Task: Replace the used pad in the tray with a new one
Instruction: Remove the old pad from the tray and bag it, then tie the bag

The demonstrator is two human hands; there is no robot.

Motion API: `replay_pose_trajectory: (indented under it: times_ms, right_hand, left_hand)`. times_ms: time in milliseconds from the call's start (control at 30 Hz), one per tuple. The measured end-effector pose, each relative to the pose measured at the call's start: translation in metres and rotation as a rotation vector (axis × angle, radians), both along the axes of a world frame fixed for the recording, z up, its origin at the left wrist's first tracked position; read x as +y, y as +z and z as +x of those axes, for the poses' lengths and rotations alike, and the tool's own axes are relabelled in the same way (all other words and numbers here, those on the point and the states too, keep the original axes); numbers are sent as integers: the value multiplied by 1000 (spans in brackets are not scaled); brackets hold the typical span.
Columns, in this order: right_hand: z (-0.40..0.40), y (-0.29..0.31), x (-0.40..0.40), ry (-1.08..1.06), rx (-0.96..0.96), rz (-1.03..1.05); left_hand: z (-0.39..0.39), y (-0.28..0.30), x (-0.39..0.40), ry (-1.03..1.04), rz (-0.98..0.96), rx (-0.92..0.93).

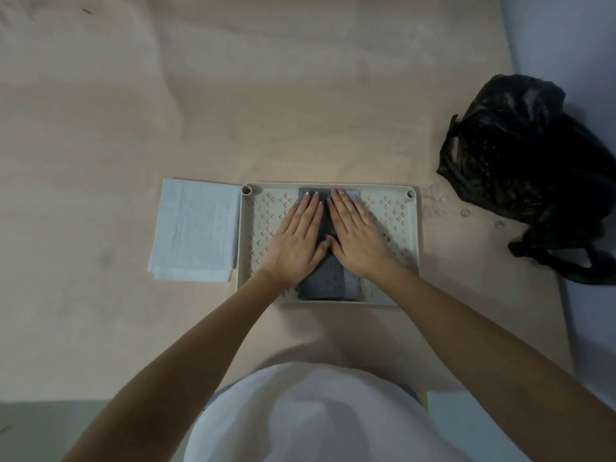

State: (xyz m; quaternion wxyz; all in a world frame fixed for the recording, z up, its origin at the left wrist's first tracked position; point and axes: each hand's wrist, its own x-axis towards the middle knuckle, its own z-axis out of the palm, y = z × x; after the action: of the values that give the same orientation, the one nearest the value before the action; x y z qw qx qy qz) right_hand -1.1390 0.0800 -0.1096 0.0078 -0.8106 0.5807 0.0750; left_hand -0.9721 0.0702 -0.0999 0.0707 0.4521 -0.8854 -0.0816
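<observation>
One cream perforated tray (412,228) at frame centre on the desk (133,111). Inside it, one folded grey pad (328,281), lengthwise down the middle. Two hands, left (296,236) and right (358,236), flat and fingers straight, pressing on the grey pad. One folded white pad (195,230) just left of the tray. One black plastic bag (520,161) at right.

Plain indoor room, likely a home, suggested by a bare beige wooden tabletop (300,95), a knotted black plastic bag (520,161), pale walls
</observation>
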Motion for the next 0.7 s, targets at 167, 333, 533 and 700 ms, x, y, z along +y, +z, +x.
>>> replay_pose_trajectory:
  times_ms: [167,333,533,700]
  right_hand:
    - [-1,-2,-1,6,-36,-11]
    - [-2,-4,-1,7,-36,7]
    - [-2,-1,-2,-9,-35,35]
    - [-3,8,-1,4,-31,84]
  left_hand:
    - [-8,-9,-9,31,67,-70]
    - [-8,-13,-7,42,63,-39]
    - [-9,-11,-8,50,105,-38]
    - [-8,-7,-7,50,123,-47]
